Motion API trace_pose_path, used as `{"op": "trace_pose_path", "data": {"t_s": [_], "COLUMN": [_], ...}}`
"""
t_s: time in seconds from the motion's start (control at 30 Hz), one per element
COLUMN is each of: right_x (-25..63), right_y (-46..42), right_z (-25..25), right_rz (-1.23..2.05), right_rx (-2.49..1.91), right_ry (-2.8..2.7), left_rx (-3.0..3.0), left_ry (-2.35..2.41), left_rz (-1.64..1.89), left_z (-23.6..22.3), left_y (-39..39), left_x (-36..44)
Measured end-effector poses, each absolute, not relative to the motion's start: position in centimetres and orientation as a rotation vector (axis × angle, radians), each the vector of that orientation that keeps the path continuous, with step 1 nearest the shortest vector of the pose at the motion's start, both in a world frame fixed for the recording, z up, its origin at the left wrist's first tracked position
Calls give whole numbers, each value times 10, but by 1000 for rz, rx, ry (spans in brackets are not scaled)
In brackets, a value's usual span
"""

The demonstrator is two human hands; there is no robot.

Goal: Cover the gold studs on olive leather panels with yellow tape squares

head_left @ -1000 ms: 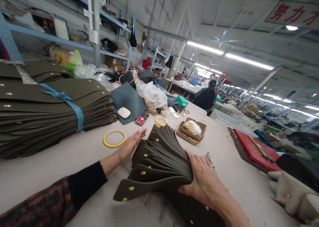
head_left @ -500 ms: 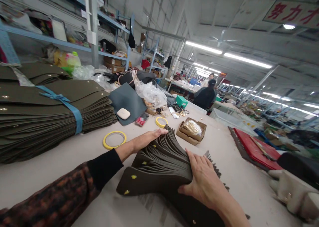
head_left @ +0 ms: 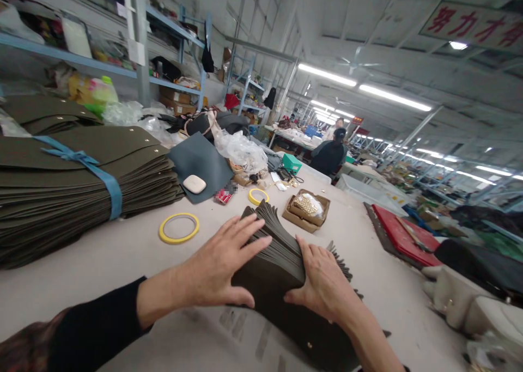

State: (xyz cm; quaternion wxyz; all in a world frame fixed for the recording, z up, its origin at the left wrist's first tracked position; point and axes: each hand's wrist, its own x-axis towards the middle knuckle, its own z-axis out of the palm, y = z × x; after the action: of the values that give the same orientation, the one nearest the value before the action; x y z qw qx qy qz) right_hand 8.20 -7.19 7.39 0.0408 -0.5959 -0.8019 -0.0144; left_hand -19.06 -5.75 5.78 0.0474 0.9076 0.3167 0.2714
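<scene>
A fanned stack of dark olive leather pieces lies on the pale table in front of me. My left hand rests flat on the near left side of the stack, fingers spread and pressing down. My right hand lies over the stack's right side, fingers curved against the edges of the pieces. Neither hand lifts a piece clear of the stack.
A big bundle of olive sheets tied with a blue strap sits at left. Two yellow tape rings, a white case, a box of brass fittings and red pieces lie around. A person works far off.
My left hand moved from beside the stack onto its top, pressing the fanned pieces flat. The studded lower ends are now covered. The view shifted slightly right.
</scene>
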Motion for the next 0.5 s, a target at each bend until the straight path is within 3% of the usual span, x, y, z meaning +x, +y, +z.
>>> {"op": "trace_pose_path", "data": {"t_s": [0.17,0.3,0.5], "right_x": [73,72,104], "right_y": [-69,-74,-91], "right_z": [88,92,94], "right_rz": [23,39,109], "right_rx": [-1865,-1905,-1894], "right_ry": [-2523,-2469,-2483], "left_rx": [3023,3092,3059], "left_ry": [921,817,866], "left_rz": [651,294,187], "left_z": [71,85,93], "left_y": [-38,8,3], "left_x": [-135,-101,-107]}}
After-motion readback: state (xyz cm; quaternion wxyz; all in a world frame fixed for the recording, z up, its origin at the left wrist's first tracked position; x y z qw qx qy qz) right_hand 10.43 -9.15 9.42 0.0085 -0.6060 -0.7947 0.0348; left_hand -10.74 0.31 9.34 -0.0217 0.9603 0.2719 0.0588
